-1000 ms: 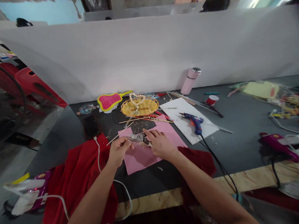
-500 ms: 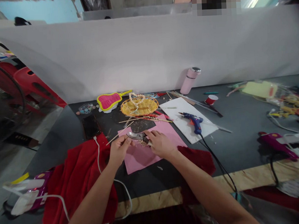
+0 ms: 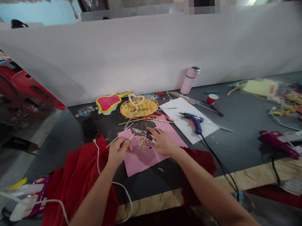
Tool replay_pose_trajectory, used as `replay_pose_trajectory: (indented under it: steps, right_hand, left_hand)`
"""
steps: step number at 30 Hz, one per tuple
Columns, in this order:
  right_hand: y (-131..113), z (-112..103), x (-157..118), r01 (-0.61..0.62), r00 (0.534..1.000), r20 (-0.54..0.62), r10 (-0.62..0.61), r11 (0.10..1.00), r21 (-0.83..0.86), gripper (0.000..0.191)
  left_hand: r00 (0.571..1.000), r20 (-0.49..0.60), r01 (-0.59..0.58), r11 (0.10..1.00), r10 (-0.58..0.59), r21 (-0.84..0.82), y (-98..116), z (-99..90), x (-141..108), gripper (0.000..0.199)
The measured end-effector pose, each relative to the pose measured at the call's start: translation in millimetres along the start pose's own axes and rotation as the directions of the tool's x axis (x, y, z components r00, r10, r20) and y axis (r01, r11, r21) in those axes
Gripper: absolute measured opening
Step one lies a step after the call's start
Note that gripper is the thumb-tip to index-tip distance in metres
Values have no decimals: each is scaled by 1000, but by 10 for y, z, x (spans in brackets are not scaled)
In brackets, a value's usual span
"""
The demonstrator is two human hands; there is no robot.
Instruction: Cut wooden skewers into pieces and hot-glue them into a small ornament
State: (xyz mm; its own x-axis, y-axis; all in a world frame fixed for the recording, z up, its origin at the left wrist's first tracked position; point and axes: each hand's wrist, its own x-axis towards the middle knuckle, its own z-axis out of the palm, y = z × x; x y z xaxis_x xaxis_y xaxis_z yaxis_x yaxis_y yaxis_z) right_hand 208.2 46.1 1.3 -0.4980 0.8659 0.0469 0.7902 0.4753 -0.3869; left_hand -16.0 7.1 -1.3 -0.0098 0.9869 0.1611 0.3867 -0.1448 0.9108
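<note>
My left hand (image 3: 120, 149) pinches a thin wooden stick (image 3: 132, 136), whose short end pokes out past the fingertips. In my right hand (image 3: 163, 141) is a pair of pruning shears (image 3: 141, 131), its curved blades pointing left towards the stick, apart from it. Below the shears a small heap of short cut stick pieces (image 3: 143, 142) lies on a pink sheet of paper (image 3: 140, 165). Another long stick (image 3: 117, 136) rests on the table just beyond my left hand.
Behind the paper stands a yellow woven basket (image 3: 150, 108) with a beaded loop. A blue glue gun (image 3: 197, 124) lies on a white board (image 3: 176, 108), its cord running to the table's front edge. A red cloth (image 3: 78, 169), phone (image 3: 90, 129) and pink bottle (image 3: 189, 80) surround the work.
The shears' blades have come away from the left fingertips. The stick's end now shows, and the heap of cut pieces is more exposed. The whole view has shifted slightly.
</note>
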Motion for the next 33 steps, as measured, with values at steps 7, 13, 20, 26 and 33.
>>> replay_pose_trajectory:
  steps: [7,13,20,26,33]
  right_hand:
    - [3,29,-2,1,1000,-8,-1,1000,-16,56]
    - [-65,25,-21,-21,1000,6,21,1000,-17,52]
    - [-61,27,-4,-92,994,53,93,995,-27,55]
    - [-33,29,-9,-39,999,27,40,999,-30,60]
    - [-20,-1,-15,-10,999,47,13,998,-57,65]
  left_hand:
    - [995,58,89,991,-83,-97,-64,-24,28,22]
    - [998,6,70,995,-70,-64,-56,-31,35,23]
    - [995,-97,35,999,-33,19,-93,52,25,18]
    - [987,-160,39,991,-18,126,-45,52,-10,15]
    - [988,86,138,983,-128,-119,-30,-48,42,21]
